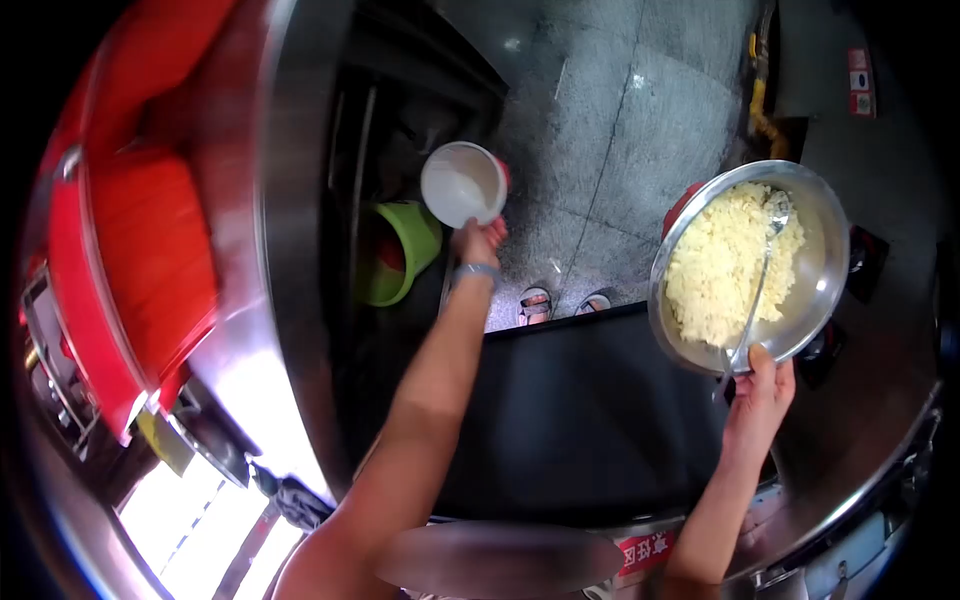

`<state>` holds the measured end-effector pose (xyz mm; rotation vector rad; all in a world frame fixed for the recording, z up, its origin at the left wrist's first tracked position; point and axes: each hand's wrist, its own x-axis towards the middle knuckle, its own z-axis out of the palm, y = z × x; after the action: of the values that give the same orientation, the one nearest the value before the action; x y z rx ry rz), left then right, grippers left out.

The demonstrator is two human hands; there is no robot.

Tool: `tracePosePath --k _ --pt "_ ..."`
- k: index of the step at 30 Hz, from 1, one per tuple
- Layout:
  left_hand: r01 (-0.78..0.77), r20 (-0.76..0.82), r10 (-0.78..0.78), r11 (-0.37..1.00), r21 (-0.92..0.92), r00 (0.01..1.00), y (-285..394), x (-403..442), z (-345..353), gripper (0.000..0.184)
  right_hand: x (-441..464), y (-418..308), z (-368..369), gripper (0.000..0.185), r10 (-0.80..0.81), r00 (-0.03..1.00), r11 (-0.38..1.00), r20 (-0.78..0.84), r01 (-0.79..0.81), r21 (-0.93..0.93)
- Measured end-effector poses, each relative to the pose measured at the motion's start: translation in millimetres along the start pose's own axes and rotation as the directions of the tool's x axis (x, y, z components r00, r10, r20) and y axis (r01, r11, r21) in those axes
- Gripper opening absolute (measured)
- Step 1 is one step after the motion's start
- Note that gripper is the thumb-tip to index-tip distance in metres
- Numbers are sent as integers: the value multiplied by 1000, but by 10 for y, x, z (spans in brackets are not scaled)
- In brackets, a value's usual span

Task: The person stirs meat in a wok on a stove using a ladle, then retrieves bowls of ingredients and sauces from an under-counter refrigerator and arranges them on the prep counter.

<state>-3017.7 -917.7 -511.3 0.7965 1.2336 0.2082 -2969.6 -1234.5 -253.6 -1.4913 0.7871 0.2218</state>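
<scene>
My left hand point(480, 237) is closed on the near rim of a white round container point(462, 190), whose open mouth faces the camera. Only a pale inside shows in it. On the other side, my right hand point(757, 400) grips the near rim of a steel bowl point(823, 235), thumb on top. Pale yellow, grainy food like cooked rice point(715, 265) fills much of that bowl. A metal spoon point(762, 285) lies across the food, its handle passing over the rim close to my right thumb. The two hands are well apart.
A green bucket point(415, 240) stands just below and left of the white container. Shiny metal edging point(300, 230) and a red panel point(150, 250) are at the left. Grey tiled floor point(620, 130) and two sandalled feet point(535, 305) show beyond a dark surface point(580, 420).
</scene>
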Motion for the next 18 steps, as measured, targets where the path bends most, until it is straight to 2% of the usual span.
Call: tracePosePath --k 1,2,3,5,6,7,8,11,13,18 --pt "-14 116 7 998 59 993 27 -280 -109 23 -36 44 49 21 -16 999 1000 46 15 21" --pt "41 34 -43 998 51 999 13 -595 -73 24 -15 47 -11 21 -27 999 999 22 26 48" --pt "5 -5 -5 997 72 1000 199 -1135 79 24 -3 55 -40 21 -42 999 996 8 42 76" --pt "64 162 -89 986 153 983 463 -1870 -24 23 -6 0 -129 21 -75 996 992 48 70 101" --pt "16 303 -83 977 215 949 713 -2254 -132 22 -40 -26 -167 20 -77 997 994 22 75 80" --pt "24 290 -97 969 245 952 1022 -2644 -133 22 -71 -118 -181 19 -86 996 994 -9 86 62" --pt "-16 274 -49 973 231 961 1174 -2646 -552 23 -98 155 78 19 -91 996 993 24 89 73" --pt "-31 229 -35 960 277 973 1788 -3225 -1143 21 -437 -146 109 18 -144 982 989 123 142 26" --pt "-66 231 3 962 264 973 1979 -3439 -1573 20 -737 -339 255 16 -223 972 974 69 220 55" --pt "-193 126 172 964 185 977 2054 -3688 -2300 18 -1230 -671 289 12 -302 934 953 189 295 62"
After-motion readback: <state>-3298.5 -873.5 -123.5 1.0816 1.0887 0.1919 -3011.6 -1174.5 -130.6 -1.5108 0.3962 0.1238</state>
